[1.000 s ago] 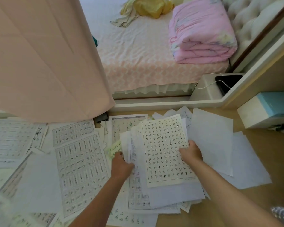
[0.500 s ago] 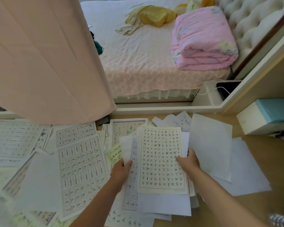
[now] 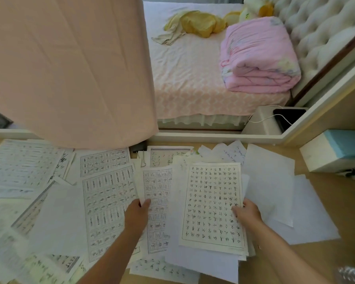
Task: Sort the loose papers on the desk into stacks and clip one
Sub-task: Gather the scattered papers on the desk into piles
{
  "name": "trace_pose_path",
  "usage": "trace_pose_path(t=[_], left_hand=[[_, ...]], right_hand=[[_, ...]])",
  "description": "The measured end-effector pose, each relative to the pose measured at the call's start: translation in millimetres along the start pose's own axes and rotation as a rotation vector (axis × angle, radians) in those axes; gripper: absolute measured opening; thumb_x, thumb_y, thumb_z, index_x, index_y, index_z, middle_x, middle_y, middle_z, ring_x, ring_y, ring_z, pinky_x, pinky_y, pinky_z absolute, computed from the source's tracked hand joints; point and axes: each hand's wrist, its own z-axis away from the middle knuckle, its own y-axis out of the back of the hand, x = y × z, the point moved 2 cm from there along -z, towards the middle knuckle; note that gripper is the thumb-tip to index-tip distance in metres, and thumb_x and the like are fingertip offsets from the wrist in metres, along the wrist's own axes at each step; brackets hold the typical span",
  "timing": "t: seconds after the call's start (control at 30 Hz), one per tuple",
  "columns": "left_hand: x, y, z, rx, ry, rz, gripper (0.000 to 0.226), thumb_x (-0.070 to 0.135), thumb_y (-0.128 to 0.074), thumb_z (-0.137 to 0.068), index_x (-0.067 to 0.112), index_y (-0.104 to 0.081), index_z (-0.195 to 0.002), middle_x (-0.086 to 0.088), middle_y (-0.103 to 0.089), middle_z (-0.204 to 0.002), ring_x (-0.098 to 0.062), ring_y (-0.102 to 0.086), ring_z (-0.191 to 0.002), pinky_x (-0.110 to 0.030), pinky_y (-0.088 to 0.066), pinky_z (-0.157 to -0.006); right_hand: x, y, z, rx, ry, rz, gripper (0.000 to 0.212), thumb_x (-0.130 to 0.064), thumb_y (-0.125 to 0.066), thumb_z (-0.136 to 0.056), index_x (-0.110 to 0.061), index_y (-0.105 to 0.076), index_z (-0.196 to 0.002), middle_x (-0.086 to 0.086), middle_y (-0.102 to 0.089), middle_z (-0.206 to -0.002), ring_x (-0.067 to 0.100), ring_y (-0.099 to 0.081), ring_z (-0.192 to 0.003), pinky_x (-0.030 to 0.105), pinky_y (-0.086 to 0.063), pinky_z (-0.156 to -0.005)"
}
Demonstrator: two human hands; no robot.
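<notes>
At the far left of the frame, loose papers (image 3: 25, 167) lie scattered and overlapping on the tabletop (image 3: 326, 206), partly under a hanging pink cloth (image 3: 70, 68). Just right of them a long printed sheet (image 3: 109, 212) lies flat, its long axis running from the lower edge of the frame toward the top.

Left of centre, the left hand (image 3: 136, 214) pinches the left edge of a grid worksheet (image 3: 157, 206), thumb on top, its grip closed on the paper. This sheet runs lengthwise up the frame too and sits partly under the pile to its right.

Right of centre, the right hand (image 3: 247, 214) has its grip clamped on the right edge of a character sheet (image 3: 212, 203), the top page of a gathered bundle, with blank white sheets showing below it. The two held sheets lie side by side with their long axes nearly parallel, the worksheet's right edge tucked under the bundle. The coming move probably turns on this: the worksheet lies directly left of the bundle, nearest the left hand, so it could either slide onto the bundle or be drawn away to another stack.

Further right, blank sheets (image 3: 275, 181) fan across the tabletop. No clip is clearly visible.
</notes>
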Motion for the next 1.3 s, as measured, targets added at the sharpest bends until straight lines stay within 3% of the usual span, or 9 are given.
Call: trace_pose_path(t=[0.17, 0.47, 0.53, 0.67, 0.8, 0.87, 1.0, 1.17, 1.3], left_hand=[[-4, 17, 0, 0.017, -0.033, -0.035, 0.035, 0.025, -0.057, -0.098, 0.004, -0.054, -0.126, -0.005, -0.063, -0.110, -0.029, -0.061, -0.107, -0.031, -0.041, -0.083], [-18, 58, -13, 0.271, -0.387, -0.132, 0.005, 0.010, -0.054, -0.096, 0.013, -0.057, -0.099, 0.000, -0.049, -0.102, -0.017, -0.053, -0.080, -0.027, -0.042, -0.064], [-14, 66, -18, 0.265, -0.448, -0.159, 0.009, 0.010, -0.051, -0.098, 0.016, -0.053, -0.091, 0.002, -0.050, -0.093, -0.016, -0.053, -0.075, -0.022, -0.040, -0.057], [-13, 93, -37, 0.280, -0.338, -0.077, 0.012, 0.023, -0.045, -0.103, 0.016, -0.050, -0.096, 0.003, -0.059, -0.070, -0.015, -0.057, -0.058, -0.025, -0.039, -0.046], [-20, 117, -61, 0.230, -0.350, -0.239, 0.009, 0.017, -0.046, -0.101, 0.013, -0.050, -0.094, -0.001, -0.058, -0.082, -0.018, -0.053, -0.068, -0.031, -0.041, -0.058], [-12, 130, -61, 0.222, -0.439, -0.177, 0.010, 0.016, -0.046, -0.101, 0.012, -0.050, -0.092, -0.004, -0.058, -0.086, -0.024, -0.055, -0.075, -0.032, -0.042, -0.061], [26, 152, -34, -0.016, -0.485, 0.029, 0.012, 0.024, -0.045, -0.102, 0.021, -0.047, -0.091, -0.005, -0.067, -0.073, -0.018, -0.058, -0.053, -0.029, -0.041, -0.045], [71, 132, 8, -0.346, -0.566, 0.025, 0.011, 0.033, -0.054, -0.098, 0.024, -0.056, -0.091, 0.015, -0.067, -0.099, 0.002, -0.067, -0.073, -0.017, -0.047, -0.058], [65, 74, 16, -0.645, -0.557, 0.020, 0.017, 0.038, -0.061, -0.092, 0.034, -0.063, -0.108, 0.019, -0.067, -0.112, 0.003, -0.064, -0.099, -0.027, -0.056, -0.081]], right_hand=[[-17, -22, 13, 0.033, 0.027, -0.065, 0.021, -0.006, -0.049, -0.096, -0.014, -0.058, -0.113, 0.000, -0.065, -0.100, 0.016, -0.060, -0.082, 0.027, -0.047, -0.062], [-52, -97, 11, 0.148, -0.030, 0.202, 0.068, -0.009, -0.070, -0.082, -0.014, -0.035, -0.139, 0.015, -0.043, -0.128, 0.032, -0.053, -0.105, 0.032, -0.051, -0.062], [-53, -109, 14, 0.120, -0.028, 0.128, 0.064, -0.006, -0.067, -0.083, -0.013, -0.033, -0.136, 0.012, -0.049, -0.125, 0.027, -0.058, -0.094, 0.030, -0.051, -0.056], [-44, -120, 26, 0.166, 0.002, 0.092, 0.055, 0.000, -0.057, -0.084, -0.019, -0.036, -0.131, 0.006, -0.060, -0.118, 0.023, -0.060, -0.089, 0.040, -0.057, -0.079], [-51, -124, 47, 0.389, 0.490, 0.695, 0.077, -0.006, -0.065, -0.076, -0.023, -0.033, -0.145, 0.013, -0.037, -0.142, 0.031, -0.041, -0.126, 0.043, -0.043, -0.100], [-61, -140, 56, 0.130, 0.687, 0.715, 0.065, -0.011, -0.065, -0.082, -0.033, -0.045, -0.140, 0.003, -0.040, -0.144, 0.024, -0.040, -0.131, 0.043, -0.039, -0.108], [-86, -169, 79, -0.282, 0.531, 0.754, 0.044, -0.050, -0.059, -0.090, -0.040, -0.053, -0.133, -0.004, -0.043, -0.142, 0.020, -0.037, -0.134, 0.043, -0.032, -0.113], [-133, -177, 124, -0.742, 0.327, -0.330, 0.064, -0.067, -0.052, -0.087, -0.031, -0.046, -0.140, 0.000, -0.060, -0.135, 0.022, -0.062, -0.119, 0.048, -0.050, -0.100], [-130, -158, 125, -0.531, 0.229, -0.439, 0.042, -0.033, -0.062, -0.095, -0.020, -0.047, -0.132, 0.001, -0.069, -0.121, 0.020, -0.070, -0.107, 0.048, -0.058, -0.085]])
